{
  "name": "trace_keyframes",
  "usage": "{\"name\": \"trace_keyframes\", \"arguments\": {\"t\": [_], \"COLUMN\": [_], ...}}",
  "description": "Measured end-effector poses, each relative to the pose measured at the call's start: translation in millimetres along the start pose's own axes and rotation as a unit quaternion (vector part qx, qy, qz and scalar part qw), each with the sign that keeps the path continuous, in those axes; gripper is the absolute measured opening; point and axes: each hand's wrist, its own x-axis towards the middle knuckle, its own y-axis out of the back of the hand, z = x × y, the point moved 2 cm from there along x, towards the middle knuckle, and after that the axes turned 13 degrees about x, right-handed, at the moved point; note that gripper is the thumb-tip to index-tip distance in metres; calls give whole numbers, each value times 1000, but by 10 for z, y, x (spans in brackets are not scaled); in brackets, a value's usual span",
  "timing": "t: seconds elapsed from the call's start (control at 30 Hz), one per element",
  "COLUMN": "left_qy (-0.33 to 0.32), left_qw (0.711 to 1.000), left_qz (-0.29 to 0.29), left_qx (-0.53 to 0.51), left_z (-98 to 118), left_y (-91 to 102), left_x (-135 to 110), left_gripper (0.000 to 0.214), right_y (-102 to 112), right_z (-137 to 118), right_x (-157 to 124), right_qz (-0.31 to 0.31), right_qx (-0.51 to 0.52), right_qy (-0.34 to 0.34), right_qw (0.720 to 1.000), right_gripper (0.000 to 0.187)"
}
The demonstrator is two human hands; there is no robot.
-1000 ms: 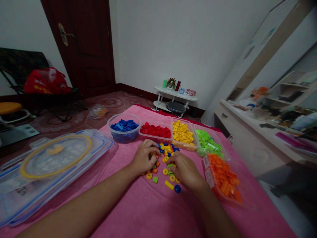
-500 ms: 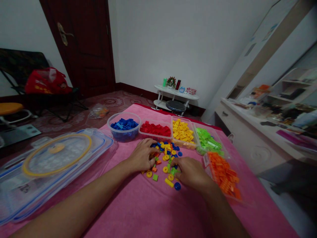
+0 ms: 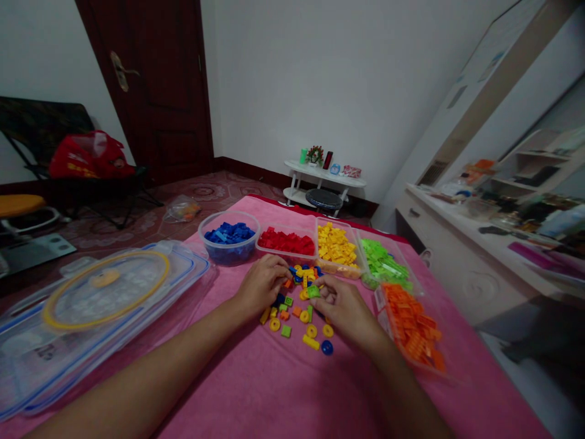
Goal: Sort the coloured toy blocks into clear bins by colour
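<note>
My right hand (image 3: 345, 305) pinches a green toy block (image 3: 313, 291) between thumb and fingers, just over the mixed pile of building blocks (image 3: 304, 274) on the pink cloth. At the pile's left side, my left hand (image 3: 262, 283) has its fingers curled together. An orange-red piece (image 3: 287, 283) shows by its fingertips; whether it is gripped is unclear. Loose pieces lie nearer to me: a yellow bar block (image 3: 311, 342), a blue wheel (image 3: 326, 347), a green square block (image 3: 286, 331) and several yellow wheels (image 3: 328, 330). Parts of the pile are hidden behind my hands.
Sorted blocks fill a round blue-block tub (image 3: 228, 255), a red-block box (image 3: 286, 251), a yellow-block box (image 3: 338, 267), a green-block box (image 3: 386, 265) and an orange-block box (image 3: 414, 329). Clear plastic lids (image 3: 105, 305) lie stacked at left.
My right hand has risen slightly and turned, now showing a green block in its fingers. Pieces it covered are visible, including a yellow wheel. My left hand has stayed beside the pile.
</note>
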Motion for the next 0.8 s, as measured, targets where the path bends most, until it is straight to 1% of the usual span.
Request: {"name": "trace_keyframes", "arguments": {"t": [0.07,0.13,0.23,0.33,0.4,0.5,0.57,0.6,0.63,0.67,0.73,0.77,0.8], "left_qy": [3,-9,-50,-90,-89,-62,-20,13,52,91,157,180,195], "left_qw": [1000,998,990,976,972,980,991,994,990,976,925,897,876], "left_qz": [-20,-58,-122,-174,-186,-166,-129,-109,-92,-83,-81,-80,-76], "left_qx": [4,18,48,92,114,95,32,-23,-95,-178,-337,-395,-434], "left_z": [14,51,144,220,229,203,180,169,161,156,165,176,188], "left_y": [49,100,148,119,75,37,49,61,70,72,51,33,13], "left_x": [19,32,33,14,2,5,26,38,49,57,59,53,44], "left_gripper": [20,22,23,17,14,14,12,11,11,12,17,21,24], "right_y": [-31,-43,-51,-68,-86,-113,-120,-121,-120,-121,-136,-151,-171], "right_z": [32,61,95,115,117,98,73,58,43,29,3,-10,-20], "right_x": [12,18,25,30,30,27,28,29,31,33,32,30,25], "right_qz": [-3,2,3,-1,-5,-8,6,17,30,39,39,33,26], "right_qx": [9,-10,-15,-9,-4,14,51,83,126,177,288,342,393], "right_qy": [0,-2,-1,0,1,4,2,0,-3,-8,-27,-40,-53], "right_qw": [1000,1000,1000,1000,1000,1000,999,996,992,983,957,938,918], "right_gripper": [18,18,18,17,16,13,14,16,18,21,28,31,32]}}
